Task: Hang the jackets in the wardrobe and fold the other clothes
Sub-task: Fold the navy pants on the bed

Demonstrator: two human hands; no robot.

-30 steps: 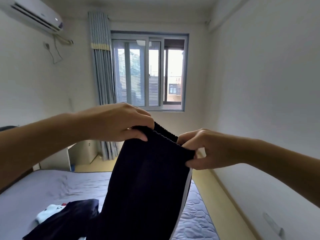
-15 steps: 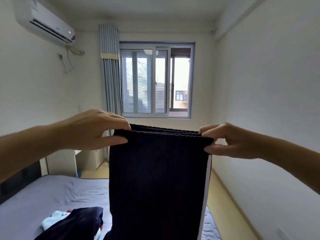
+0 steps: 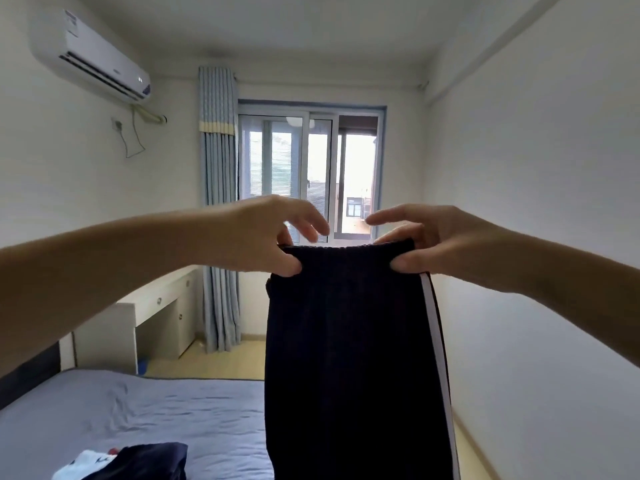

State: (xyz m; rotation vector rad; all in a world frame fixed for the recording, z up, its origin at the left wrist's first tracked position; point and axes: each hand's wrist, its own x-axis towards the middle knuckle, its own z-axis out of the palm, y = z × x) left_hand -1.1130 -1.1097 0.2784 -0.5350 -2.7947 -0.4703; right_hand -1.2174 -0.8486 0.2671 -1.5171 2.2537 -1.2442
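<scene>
Dark navy trousers [image 3: 349, 358] with a white side stripe hang straight down in front of me, held up by the ribbed waistband. My left hand [image 3: 273, 237] pinches the waistband's left corner between thumb and fingers, its other fingers spread. My right hand [image 3: 426, 240] pinches the right corner, index finger pointing left. On the bed [image 3: 166, 414] at lower left lie a dark navy garment [image 3: 149, 460] and a white printed garment [image 3: 85, 462]. The trousers' lower part runs out of view.
A white desk with drawers [image 3: 152, 317] stands left of the window [image 3: 311, 174], beside a blue-grey curtain [image 3: 218, 209]. An air conditioner [image 3: 90, 57] hangs on the left wall. A bare white wall [image 3: 536, 202] runs along the right, with a strip of floor [image 3: 474, 455] beside the bed.
Both hands have lifted the trousers higher and come closer together, so the waistband is narrower. The view has tilted up and fingers of both hands have loosened and spread.
</scene>
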